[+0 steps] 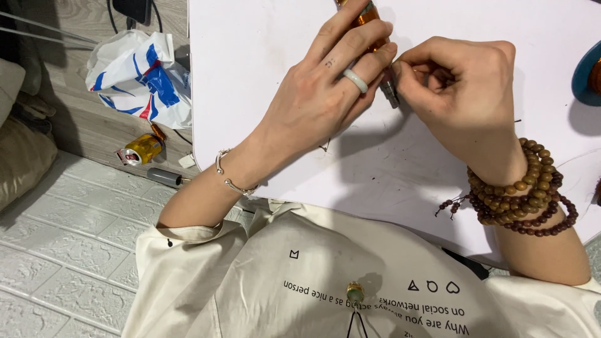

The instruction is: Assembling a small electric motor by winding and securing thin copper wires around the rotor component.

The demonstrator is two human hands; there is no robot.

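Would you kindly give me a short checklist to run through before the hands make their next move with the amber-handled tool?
1. Left hand grips the amber-handled tool: ok.
2. Right hand pinches at the tool's metal tip: ok.
3. What the right fingertips hold at the tip: cannot tell, hidden.
4. White table bare under the hands: ok.
5. Bead bracelets sit back on the right wrist, away from the tip: ok.
6. Teal object at the table's edge lies apart from the hands: ok.
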